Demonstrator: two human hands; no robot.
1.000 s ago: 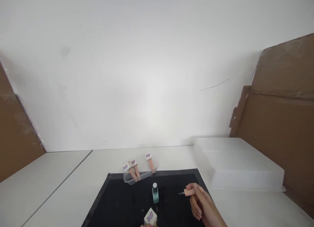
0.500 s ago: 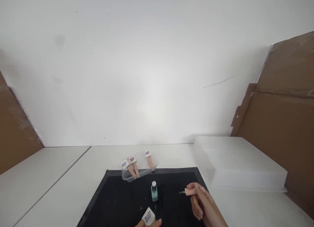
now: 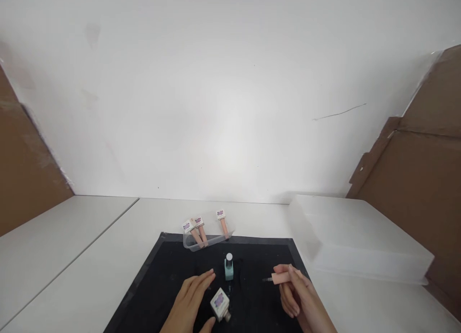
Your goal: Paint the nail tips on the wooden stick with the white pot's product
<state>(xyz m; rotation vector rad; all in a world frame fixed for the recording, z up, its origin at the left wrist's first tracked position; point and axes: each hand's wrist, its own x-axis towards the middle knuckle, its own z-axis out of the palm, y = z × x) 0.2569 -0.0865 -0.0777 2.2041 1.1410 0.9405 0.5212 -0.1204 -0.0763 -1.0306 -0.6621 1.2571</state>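
Note:
A white square nail polish bottle (image 3: 219, 302) with a purple label is uncapped, its neck pointing down and right over the black mat. My left hand (image 3: 188, 302) is open around its left side, fingers stretched out and thumb apart; whether the thumb touches the bottle I cannot tell. On the right, my right hand (image 3: 296, 294) pinches a pink nail polish brush cap (image 3: 281, 277), its brush pointing left. Between the hands stands a teal nail polish bottle (image 3: 229, 270) with a black and silver-white cap, upright.
Behind the teal bottle, a clear plastic tray (image 3: 192, 248) holds three pink-capped bottles (image 3: 223, 225). The black mat (image 3: 162, 270) lies on a white table (image 3: 90, 270). A white box-like block (image 3: 360, 232) stands at right, with cardboard panels (image 3: 414, 179) at both sides.
My left hand has let go of the white bottle and spread its fingers, moving up into view. My right hand keeps the brush cap in nearly the same place. The view has shifted slightly.

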